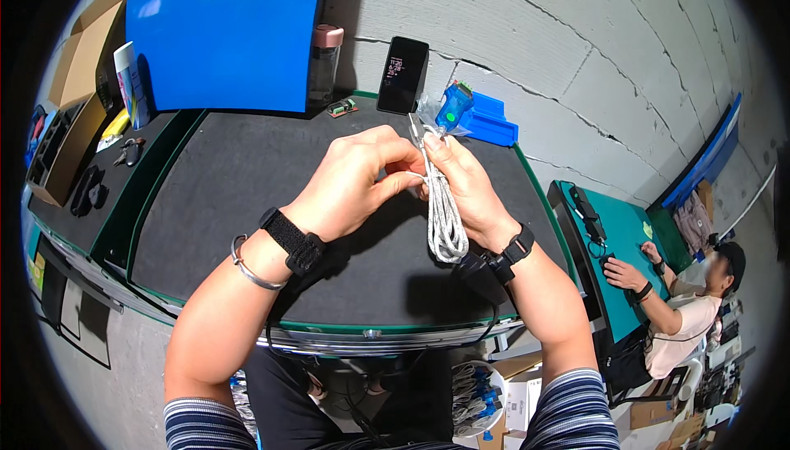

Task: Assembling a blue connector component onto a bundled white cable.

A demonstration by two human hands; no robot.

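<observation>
A coiled, light grey braided cable (445, 224) hangs upright over the mat, in front of me. My right hand (467, 183) grips the upper part of the coil, thumb on top. At the top of the bundle stand a metal USB plug (416, 131) and a translucent blue adapter (454, 106) with a green terminal block. My left hand (362, 172) is closed at the left side of the coil. Its thumb and forefinger pinch a thin pale strand at the bundle's middle; whether this is a tie or the cable itself I cannot tell.
A dark mat (247, 178) covers the bench. Along its back stand a blue panel (226, 30), a bottle (325, 63), a phone (403, 74), a small circuit board (342, 108) and a blue bin (492, 118). A co-worker (691, 310) sits at the right-hand table.
</observation>
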